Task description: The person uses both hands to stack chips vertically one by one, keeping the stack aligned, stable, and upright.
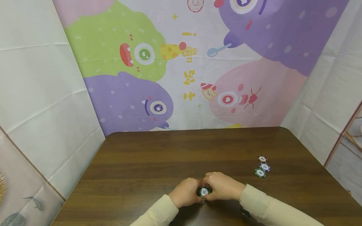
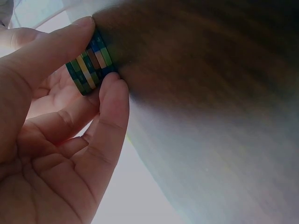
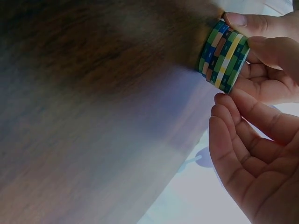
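Pinching one chip stack (image 1: pixel 204 192) from opposite sides, the left hand (image 1: pixel 185 193) and right hand (image 1: pixel 224 186) meet at the bench (image 1: pixel 158 153); I note three loose chips (image 1: pixel 264 167) farther right.

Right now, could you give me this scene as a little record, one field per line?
Left hand: grips the chip stack
Right hand: grips the same stack from the other side
Top chip: marked 20
Table: brown, wood-grained
Loose chips: three, close together on the table's right side
Backdrop: cartoon monsters behind the table
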The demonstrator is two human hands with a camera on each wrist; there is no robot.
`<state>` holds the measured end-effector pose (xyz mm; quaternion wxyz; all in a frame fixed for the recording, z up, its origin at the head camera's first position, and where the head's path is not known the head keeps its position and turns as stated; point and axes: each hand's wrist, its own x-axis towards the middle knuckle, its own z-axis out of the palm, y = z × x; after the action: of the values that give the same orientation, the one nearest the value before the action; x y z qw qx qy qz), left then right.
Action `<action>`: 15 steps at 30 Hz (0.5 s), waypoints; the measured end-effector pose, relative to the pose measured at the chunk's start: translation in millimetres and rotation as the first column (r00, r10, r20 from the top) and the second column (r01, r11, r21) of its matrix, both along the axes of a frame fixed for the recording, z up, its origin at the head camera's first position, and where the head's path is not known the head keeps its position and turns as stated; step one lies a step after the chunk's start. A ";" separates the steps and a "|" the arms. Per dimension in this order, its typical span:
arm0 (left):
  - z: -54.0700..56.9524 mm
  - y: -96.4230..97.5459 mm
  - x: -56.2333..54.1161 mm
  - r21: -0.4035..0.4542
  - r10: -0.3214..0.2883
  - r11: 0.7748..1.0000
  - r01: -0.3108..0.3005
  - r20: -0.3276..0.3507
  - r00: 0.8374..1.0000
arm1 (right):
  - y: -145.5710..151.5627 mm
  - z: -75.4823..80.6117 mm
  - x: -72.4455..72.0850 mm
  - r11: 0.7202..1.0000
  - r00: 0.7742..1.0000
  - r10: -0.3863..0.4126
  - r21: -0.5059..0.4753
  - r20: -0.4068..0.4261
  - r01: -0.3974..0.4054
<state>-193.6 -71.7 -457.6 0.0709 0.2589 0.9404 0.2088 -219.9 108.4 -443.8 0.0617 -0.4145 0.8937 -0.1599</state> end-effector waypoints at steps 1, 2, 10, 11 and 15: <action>0.2 0.0 0.2 0.000 0.000 1.000 0.000 0.001 1.000 | 0.5 0.4 0.1 1.000 1.000 -0.002 -0.004 0.004 0.002; 0.5 0.0 0.4 -0.001 -0.001 1.000 0.001 0.002 1.000 | 1.0 1.0 0.2 1.000 1.000 -0.003 -0.007 0.007 0.003; 1.3 0.0 0.9 0.003 0.001 1.000 -0.002 0.022 1.000 | 11.8 4.9 -3.1 0.999 0.999 -0.045 -0.027 0.024 0.046; 1.3 0.1 0.8 0.002 0.005 1.000 -0.005 0.025 1.000 | 14.4 5.0 -4.2 0.998 0.998 -0.058 -0.034 0.025 0.059; 0.4 0.4 0.0 -0.023 0.005 1.000 -0.005 0.008 1.000 | 27.9 5.6 -8.8 0.992 0.994 -0.111 -0.060 0.017 0.111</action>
<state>-193.6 -71.2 -457.2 0.0771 0.2547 0.9431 0.1991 -228.7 136.3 -438.2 0.0462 -0.3648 0.9097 -0.1930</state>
